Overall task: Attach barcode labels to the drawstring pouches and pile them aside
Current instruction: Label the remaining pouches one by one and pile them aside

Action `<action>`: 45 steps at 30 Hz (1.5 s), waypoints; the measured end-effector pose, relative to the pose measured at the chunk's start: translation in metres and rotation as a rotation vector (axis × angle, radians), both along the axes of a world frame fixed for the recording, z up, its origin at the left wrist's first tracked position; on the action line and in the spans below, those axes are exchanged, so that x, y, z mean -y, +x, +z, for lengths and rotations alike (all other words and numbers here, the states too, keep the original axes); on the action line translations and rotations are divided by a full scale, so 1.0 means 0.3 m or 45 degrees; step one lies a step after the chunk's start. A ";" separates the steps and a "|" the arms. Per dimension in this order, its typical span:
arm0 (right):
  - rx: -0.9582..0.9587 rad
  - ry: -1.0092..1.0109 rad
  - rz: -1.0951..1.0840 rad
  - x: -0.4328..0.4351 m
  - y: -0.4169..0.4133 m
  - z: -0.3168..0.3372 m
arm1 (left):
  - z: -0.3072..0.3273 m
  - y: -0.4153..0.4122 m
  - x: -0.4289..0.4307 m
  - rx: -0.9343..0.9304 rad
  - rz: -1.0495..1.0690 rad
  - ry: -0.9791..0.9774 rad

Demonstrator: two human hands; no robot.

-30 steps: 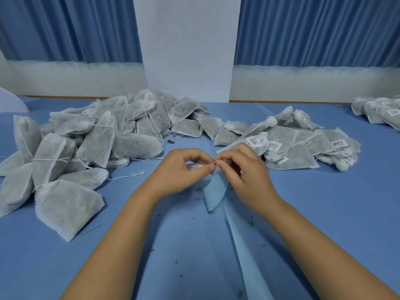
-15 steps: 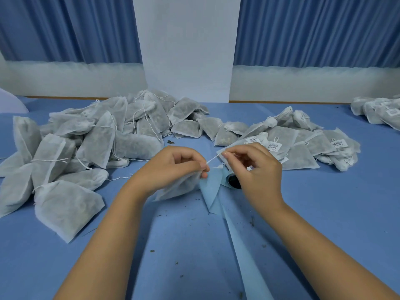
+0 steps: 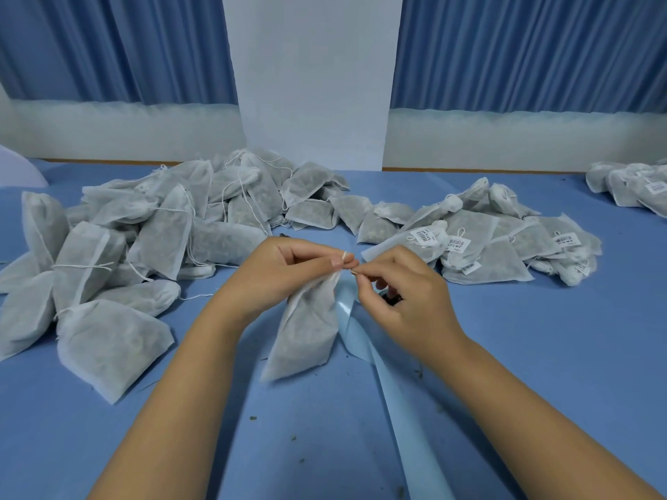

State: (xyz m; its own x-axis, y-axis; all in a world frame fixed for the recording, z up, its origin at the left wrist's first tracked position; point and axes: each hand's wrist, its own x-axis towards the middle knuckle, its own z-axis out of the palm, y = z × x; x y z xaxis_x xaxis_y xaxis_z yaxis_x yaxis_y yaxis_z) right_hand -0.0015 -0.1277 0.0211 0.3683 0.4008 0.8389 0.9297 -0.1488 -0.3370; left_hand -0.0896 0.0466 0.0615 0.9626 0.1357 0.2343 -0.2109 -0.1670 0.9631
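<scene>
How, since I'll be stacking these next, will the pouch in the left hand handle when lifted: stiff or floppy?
Probably floppy: the pouch sags creased below the left hand pinching its neck, while the right hand pinches the drawstring. Likely light, since a fingertip pinch seems to hold it up. Unlikely to roll; the piled pouches lie slumped.

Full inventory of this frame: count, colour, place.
held pouch: 1, grey-white, centre, hanging from left hand
drawstring: 1, white, at its top, between the hands
unlabelled pouches: large pile, grey-white, left
labelled pouches: pile, grey-white, white barcode labels, right of centre
far pouches: few, labelled, far right edge
backing strip: 1, light blue, hands to bottom edge
table: 1, blue
curtains: 2, blue, behind
white panel: 1, between curtains
left hand: pinches held pouch's top
right hand: pinches drawstring
</scene>
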 end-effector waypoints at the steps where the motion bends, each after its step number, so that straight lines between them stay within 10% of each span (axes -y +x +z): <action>1: 0.040 -0.020 -0.032 0.003 0.004 0.002 | 0.001 0.000 0.002 -0.010 0.012 0.058; 12: 0.122 0.063 -0.109 0.028 0.025 0.045 | -0.028 0.017 0.007 -0.258 0.179 0.553; 21: -1.037 -0.143 0.326 0.004 0.012 0.029 | 0.008 -0.004 0.015 -0.084 0.015 0.242; 26: -1.281 -0.067 0.565 -0.007 0.000 0.047 | 0.010 -0.008 0.015 -0.052 -0.044 0.129; 34: -1.164 0.187 0.482 0.022 0.026 0.072 | 0.005 -0.005 0.004 -0.227 -0.072 0.183; 40: -0.292 -0.130 0.086 0.017 0.007 0.022 | 0.000 -0.001 0.040 -0.099 -0.248 -0.112; 45: -0.067 -0.378 0.041 -0.005 -0.024 0.012 | -0.005 0.017 0.033 -0.084 0.039 -0.212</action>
